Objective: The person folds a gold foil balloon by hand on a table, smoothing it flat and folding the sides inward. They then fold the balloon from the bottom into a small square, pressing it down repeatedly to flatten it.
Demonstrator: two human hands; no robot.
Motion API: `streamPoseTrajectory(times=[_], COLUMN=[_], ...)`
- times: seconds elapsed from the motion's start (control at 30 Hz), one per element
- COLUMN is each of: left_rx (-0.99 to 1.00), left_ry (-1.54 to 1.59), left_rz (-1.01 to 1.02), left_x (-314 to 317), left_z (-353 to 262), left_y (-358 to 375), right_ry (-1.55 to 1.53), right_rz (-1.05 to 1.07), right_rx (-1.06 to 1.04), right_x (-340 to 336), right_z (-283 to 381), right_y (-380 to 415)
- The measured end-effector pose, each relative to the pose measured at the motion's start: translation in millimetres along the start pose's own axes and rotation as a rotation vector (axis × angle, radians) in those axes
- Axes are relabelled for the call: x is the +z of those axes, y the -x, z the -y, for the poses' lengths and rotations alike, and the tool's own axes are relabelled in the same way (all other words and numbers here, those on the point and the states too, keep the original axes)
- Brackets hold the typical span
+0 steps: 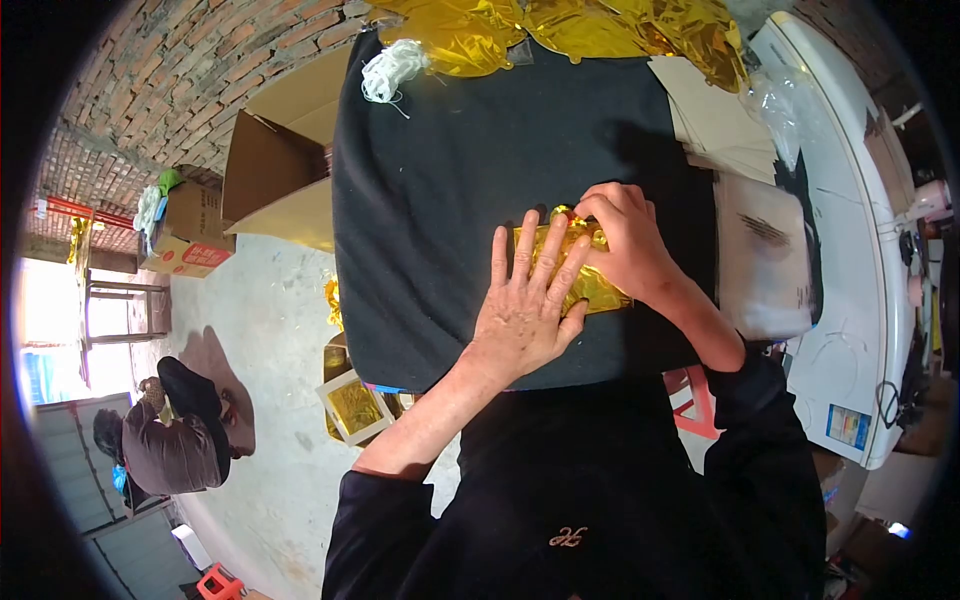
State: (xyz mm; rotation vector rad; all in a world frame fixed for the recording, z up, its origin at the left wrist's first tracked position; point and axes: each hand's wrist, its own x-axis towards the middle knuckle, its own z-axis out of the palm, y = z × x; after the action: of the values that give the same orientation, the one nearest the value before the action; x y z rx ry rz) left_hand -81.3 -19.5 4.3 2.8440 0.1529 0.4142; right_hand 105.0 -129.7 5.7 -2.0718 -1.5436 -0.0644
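A gold foil piece (597,292) lies on the black cloth (450,180) that covers the table in front of me. My left hand (528,305) rests flat on its left part, palm down, with the fingers spread. At the foil's upper right edge, my right hand (632,240) has its fingers bent and pressed together on a small shiny gold bit. What exactly those fingertips hold is partly hidden. Part of the foil is covered by my left fingers.
Gold foil sheets (470,45) and a white string bundle (393,72) lie along the far edge. Card sheets (715,115) and a clear plastic stack (762,255) are at the right. An open carton (270,165) stands left. Another person (180,440) sits at lower left.
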Motion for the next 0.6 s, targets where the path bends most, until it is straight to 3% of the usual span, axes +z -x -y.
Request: streamPoseTrajectory(times=[0.33,0.6], left_rx=[0.004,0.029], left_ry=[0.004,0.004], left_rz=[-0.012,-0.034], left_x=[1,3], left_z=[0,2], left_y=[1,1], right_ry=[-0.029,-0.252], right_rz=[-0.021,-0.068], right_rx=[0.049,0.122], right_x=[-10,-20], right_z=[8,24], right_y=[0,8])
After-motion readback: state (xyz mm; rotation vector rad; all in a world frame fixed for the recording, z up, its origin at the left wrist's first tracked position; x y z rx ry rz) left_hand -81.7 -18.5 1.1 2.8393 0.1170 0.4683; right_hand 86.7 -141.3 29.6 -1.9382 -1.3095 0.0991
